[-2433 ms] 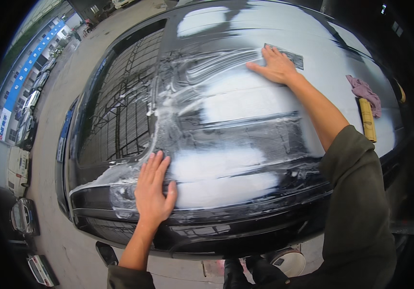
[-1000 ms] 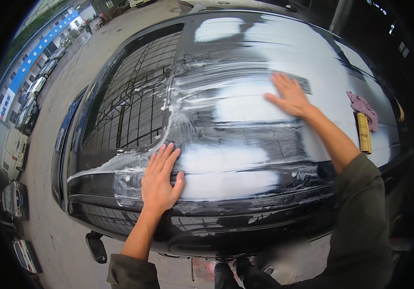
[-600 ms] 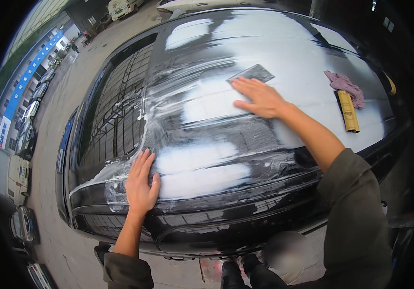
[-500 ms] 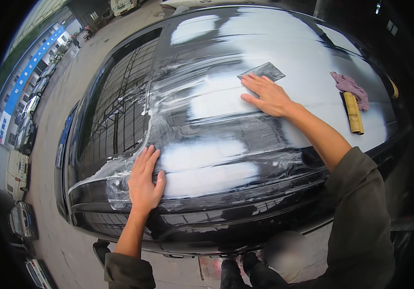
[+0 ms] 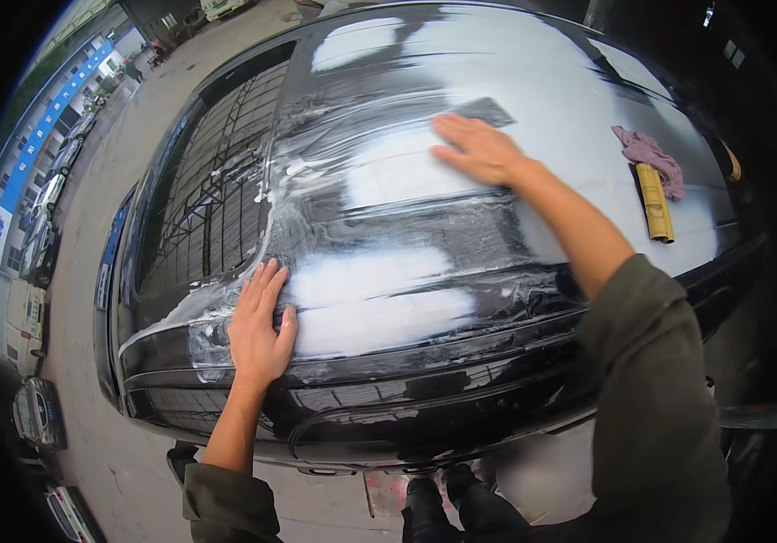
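Note:
A dark grey sheet of sandpaper (image 5: 488, 112) lies on the car roof (image 5: 397, 176), pinned there under the flat, outstretched fingers of my right hand (image 5: 481, 149). That hand is slightly blurred, and part of the sheet is hidden under it. The roof is black with white patches and smeared with whitish, wet-looking residue. Over by the windshield (image 5: 217, 172) corner, my left hand (image 5: 259, 328) rests palm down on the roof edge with its fingers straight and its thumb apart. It holds nothing.
To the right on the roof, a yellow roll (image 5: 653, 204) lies against a crumpled mauve cloth (image 5: 649, 158). The side mirror (image 5: 180, 460) sticks out near my left forearm. My feet (image 5: 438, 493) stand beside the car. Parked vehicles (image 5: 37, 407) line the left.
My right hand and the sandpaper have slid a little away from me and to the left across the roof. The whole view has shifted slightly; my left hand stays in place on the roof.

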A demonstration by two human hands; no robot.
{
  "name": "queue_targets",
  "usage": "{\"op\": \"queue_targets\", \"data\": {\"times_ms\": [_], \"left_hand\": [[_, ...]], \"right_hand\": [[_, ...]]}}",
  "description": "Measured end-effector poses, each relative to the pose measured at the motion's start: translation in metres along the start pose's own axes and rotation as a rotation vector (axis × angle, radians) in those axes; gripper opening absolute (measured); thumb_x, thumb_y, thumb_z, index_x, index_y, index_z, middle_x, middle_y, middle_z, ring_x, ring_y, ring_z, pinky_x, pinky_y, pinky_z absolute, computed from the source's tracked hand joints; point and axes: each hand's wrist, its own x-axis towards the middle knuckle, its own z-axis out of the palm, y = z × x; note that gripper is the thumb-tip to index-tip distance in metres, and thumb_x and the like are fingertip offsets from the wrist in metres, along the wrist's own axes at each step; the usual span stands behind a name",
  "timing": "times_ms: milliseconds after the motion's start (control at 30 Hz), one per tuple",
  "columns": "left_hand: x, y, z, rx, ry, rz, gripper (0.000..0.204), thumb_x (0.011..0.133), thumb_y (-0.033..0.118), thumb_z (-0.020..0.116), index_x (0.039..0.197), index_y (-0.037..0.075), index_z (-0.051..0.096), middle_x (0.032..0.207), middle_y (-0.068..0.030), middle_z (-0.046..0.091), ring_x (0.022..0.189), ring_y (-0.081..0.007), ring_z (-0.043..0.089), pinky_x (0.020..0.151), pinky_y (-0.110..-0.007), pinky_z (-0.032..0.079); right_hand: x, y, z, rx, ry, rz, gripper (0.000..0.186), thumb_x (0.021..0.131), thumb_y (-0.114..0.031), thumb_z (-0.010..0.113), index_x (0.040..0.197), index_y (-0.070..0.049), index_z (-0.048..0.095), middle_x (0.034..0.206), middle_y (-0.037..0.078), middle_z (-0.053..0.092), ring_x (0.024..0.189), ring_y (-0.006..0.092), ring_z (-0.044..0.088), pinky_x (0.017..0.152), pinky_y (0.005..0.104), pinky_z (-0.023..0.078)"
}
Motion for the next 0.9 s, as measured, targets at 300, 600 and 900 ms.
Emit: {"op": "queue_targets", "data": {"times_ms": [300, 600, 900], "left_hand": [[0.008, 0.01, 0.002, -0.027, 0.001, 0.022, 0.057, 0.089, 0.014, 0.065, 0.145, 0.006, 0.061, 0.154, -0.017, 0.057, 0.148, -0.0374, 0.049, 0.126, -0.05, 0.033], [0.0, 0.003, -0.005, -0.005, -0.015, -0.009, 0.055, 0.092, 0.011, 0.061, 0.146, 0.004, 0.06, 0.158, -0.0165, 0.055, 0.15, -0.0364, 0.047, 0.127, -0.049, 0.031], [0.002, 0.007, 0.003, 0.002, 0.011, 0.027, 0.056, 0.09, 0.015, 0.064, 0.145, 0.004, 0.06, 0.155, -0.0178, 0.057, 0.148, -0.0372, 0.049, 0.125, -0.05, 0.034]], "right_hand": [[0.058, -0.113, 0.022, 0.018, 0.05, -0.042, 0.112, 0.098, -0.085, 0.03, 0.164, 0.005, 0.029, 0.174, 0.02, 0.026, 0.163, 0.0352, 0.018, 0.133, 0.05, 0.015], [-0.035, -0.009, 0.006, 0.093, 0.132, -0.337, 0.059, 0.108, -0.048, 0.049, 0.155, -0.012, 0.055, 0.16, 0.007, 0.054, 0.153, 0.0271, 0.043, 0.124, 0.0437, 0.038], [-0.044, -0.007, 0.007, 0.111, 0.177, -0.211, 0.05, 0.111, -0.034, 0.049, 0.153, -0.006, 0.054, 0.161, 0.01, 0.052, 0.153, 0.0325, 0.041, 0.125, 0.0427, 0.035]]}}
